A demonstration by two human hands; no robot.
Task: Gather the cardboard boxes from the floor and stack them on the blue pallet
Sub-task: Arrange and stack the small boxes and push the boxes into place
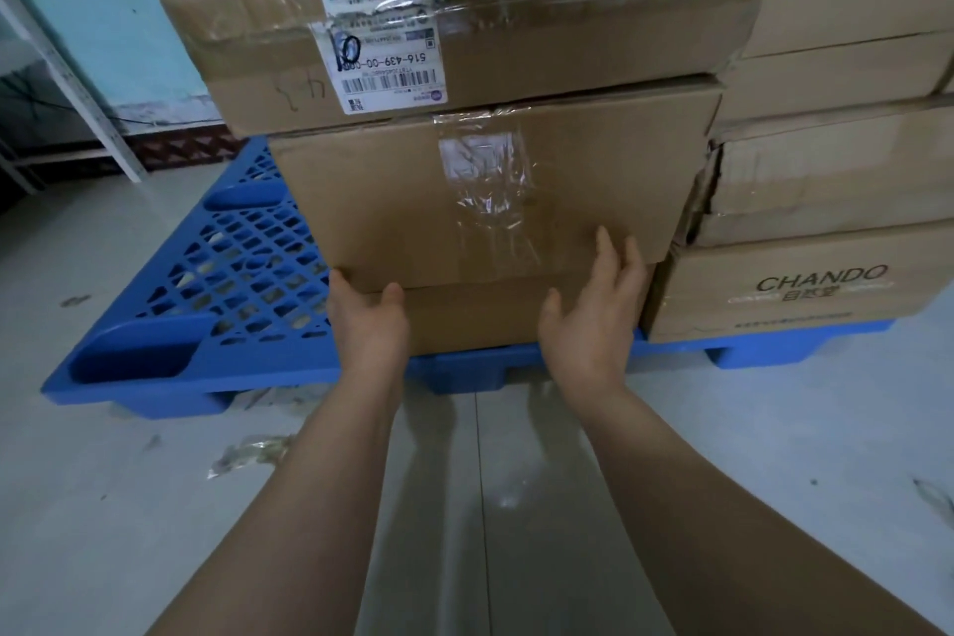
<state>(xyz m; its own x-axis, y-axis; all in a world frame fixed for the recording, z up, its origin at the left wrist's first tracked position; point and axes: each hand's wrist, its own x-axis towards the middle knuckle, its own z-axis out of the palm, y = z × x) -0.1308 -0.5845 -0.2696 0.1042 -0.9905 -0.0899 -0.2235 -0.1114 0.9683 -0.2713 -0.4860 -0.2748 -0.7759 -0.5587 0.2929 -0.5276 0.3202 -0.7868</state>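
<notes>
A blue pallet (170, 356) lies on the floor with cardboard boxes stacked on it. The middle stack has a low bottom box (475, 320), a taped box (392, 201) on it and a labelled box (568, 36) on top. My left hand (369, 320) touches the bottom front edge of the taped box, fingers straight, thumb up. With its fingers spread, my right hand (599, 310) lies flat against the front of the same box near its lower right corner. Neither hand grips anything.
A second stack stands to the right, with a box marked CHANDO (805, 289) at the bottom. A white shelf frame (77, 83) leans at the left wall. A scrap of clear plastic (248, 452) lies on the floor in front of the pallet.
</notes>
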